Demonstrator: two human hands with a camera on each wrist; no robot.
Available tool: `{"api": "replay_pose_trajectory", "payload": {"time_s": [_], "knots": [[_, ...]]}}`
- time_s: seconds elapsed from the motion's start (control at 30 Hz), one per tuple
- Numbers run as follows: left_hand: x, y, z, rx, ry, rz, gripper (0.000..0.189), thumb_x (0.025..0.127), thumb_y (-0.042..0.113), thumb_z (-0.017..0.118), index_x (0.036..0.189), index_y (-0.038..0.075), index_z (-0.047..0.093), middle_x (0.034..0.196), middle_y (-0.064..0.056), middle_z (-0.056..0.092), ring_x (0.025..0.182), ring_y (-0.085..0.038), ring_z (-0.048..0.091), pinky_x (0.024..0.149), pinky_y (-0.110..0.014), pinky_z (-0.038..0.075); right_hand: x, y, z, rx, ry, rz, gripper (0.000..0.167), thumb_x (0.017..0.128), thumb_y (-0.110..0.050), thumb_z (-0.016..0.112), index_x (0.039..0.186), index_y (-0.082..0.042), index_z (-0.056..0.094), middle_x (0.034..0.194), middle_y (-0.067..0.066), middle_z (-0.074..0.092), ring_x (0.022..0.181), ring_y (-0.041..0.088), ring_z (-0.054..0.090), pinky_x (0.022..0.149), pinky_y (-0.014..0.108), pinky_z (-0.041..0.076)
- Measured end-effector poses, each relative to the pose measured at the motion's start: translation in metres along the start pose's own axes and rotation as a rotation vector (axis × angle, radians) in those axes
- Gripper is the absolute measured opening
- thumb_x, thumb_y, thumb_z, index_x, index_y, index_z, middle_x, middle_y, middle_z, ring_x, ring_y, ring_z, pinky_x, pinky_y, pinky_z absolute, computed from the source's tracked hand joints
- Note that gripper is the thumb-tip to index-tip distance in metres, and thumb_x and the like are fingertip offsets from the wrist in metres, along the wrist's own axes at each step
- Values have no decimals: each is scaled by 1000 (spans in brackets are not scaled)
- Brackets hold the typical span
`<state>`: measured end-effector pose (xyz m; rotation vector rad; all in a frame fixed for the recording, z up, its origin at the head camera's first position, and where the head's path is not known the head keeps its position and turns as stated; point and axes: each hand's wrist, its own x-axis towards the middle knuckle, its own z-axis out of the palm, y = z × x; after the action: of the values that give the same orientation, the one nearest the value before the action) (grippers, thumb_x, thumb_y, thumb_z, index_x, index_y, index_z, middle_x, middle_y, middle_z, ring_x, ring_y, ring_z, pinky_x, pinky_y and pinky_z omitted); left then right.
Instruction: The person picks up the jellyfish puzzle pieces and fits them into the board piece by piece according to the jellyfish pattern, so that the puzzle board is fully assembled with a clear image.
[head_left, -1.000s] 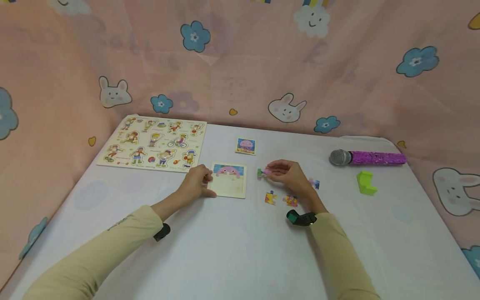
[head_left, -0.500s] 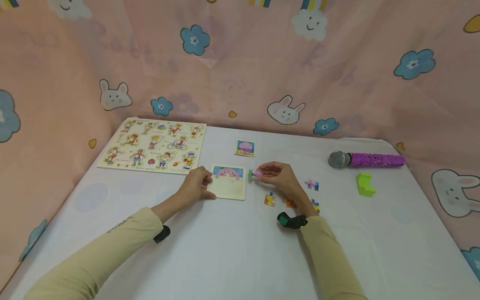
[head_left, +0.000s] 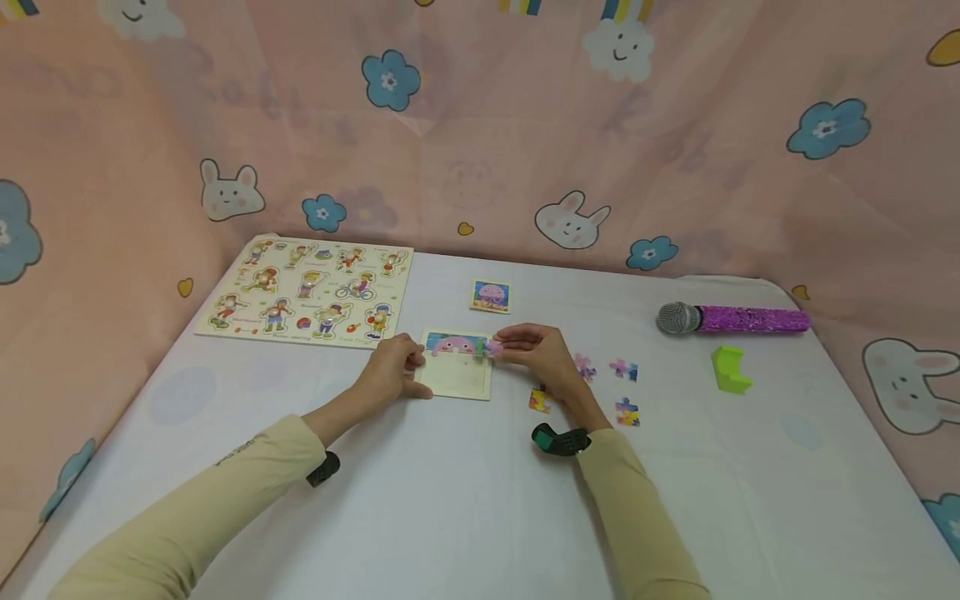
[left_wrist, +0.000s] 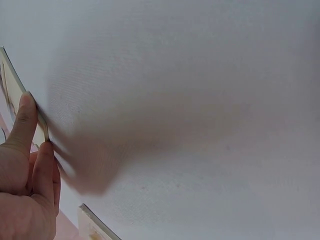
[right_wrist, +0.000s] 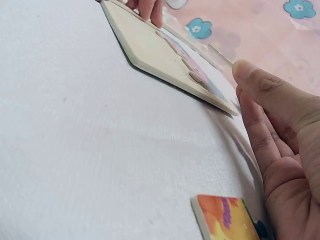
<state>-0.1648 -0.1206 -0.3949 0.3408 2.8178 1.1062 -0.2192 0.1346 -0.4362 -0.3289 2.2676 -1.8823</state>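
A small square puzzle tray lies on the white table, its top strip filled by joined pieces showing a pink cartoon octopus against blue. The bare wooden bed shows below them. My left hand grips the tray's left edge between thumb and fingers; the left wrist view shows the thumb along that edge. Over the tray's upper right corner, my right hand pinches a pink and green jigsaw piece. The right wrist view catches this piece edge-on, raised above the tray.
Loose jigsaw pieces lie right of the tray: orange-yellow, pink, pink-blue and blue-yellow. A small octopus picture sits behind. A large sports peg puzzle is back left; a purple microphone and green block, right.
My right hand has carried the pink and green piece leftward, from beside the tray to over its upper right corner, uncovering loose pieces behind it. The left hand has stayed on the tray's edge.
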Motion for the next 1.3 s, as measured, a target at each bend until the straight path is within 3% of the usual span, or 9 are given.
{"api": "replay_pose_trajectory", "payload": {"time_s": [0.4,0.6,0.73,0.87,1.3], "knots": [[-2,-9,2,-54,-15,66,48,64,4,87,102,-9,61,90,-11,59,87,-22,56,71,-25,51,3,-5,30,-13,-19,-26,31,81,-8,77,109,-1,67,108,12,69,95,17,67,87,25,50],[-2,-12,1,-52,1,102,37,65,5,87,90,-5,62,90,-12,61,82,-20,53,69,-25,45,4,-9,39,-5,-21,-40,28,81,-4,75,107,1,68,105,14,69,88,16,67,82,25,52],[-2,-13,1,-65,8,94,34,63,4,87,83,-3,60,93,-14,61,96,-26,60,74,-29,47,4,-11,46,2,-14,-56,27,80,-1,75,105,3,68,103,15,70,85,14,67,79,24,53],[-2,-13,1,-91,11,83,34,63,2,87,81,-3,58,93,-14,61,112,-33,58,77,-31,48,5,-11,54,-17,-7,-90,27,77,0,77,103,5,69,101,17,70,81,13,67,75,23,53],[-2,-9,0,-72,25,76,32,62,1,87,78,-3,59,94,-15,61,106,-33,59,81,-36,48,7,-13,70,-114,7,-164,24,76,-3,78,98,4,71,95,15,72,76,17,68,68,21,53]]}}
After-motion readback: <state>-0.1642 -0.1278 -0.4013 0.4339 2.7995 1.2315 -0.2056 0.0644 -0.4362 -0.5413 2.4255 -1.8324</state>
